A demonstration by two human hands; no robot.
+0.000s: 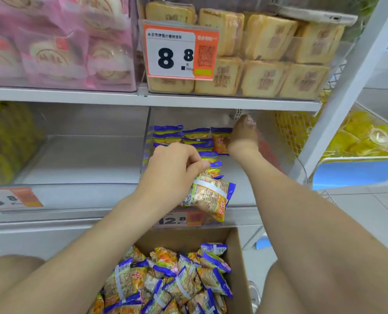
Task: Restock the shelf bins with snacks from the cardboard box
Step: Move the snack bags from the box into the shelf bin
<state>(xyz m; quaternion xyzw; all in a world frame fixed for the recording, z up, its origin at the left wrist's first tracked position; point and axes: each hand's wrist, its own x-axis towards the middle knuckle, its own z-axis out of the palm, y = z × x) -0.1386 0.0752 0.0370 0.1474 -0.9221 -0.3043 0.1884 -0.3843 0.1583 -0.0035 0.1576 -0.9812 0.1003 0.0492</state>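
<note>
1. The bare left hand (pixel 175 168) is reaching forward on an outstretched forearm, knuckles up, its fingers and thumb curling round a crinkly orange-and-blue plastic snack packet (pixel 209 196) hanging just below the grip.
2. The bare right hand (pixel 243 137) is stretching farther forward, beyond and right of that grip, its blurred fingers lying straight.

Right hand (pixel 243 132) is blurring; its grip is not resolving. Left hand (pixel 175 168) is covering the top of the snack packet (pixel 209 196); the packet is masking part of the price tag (pixel 172 220) below that hand. Cardboard box (pixel 236 245) is running off the bottom edge.
</note>
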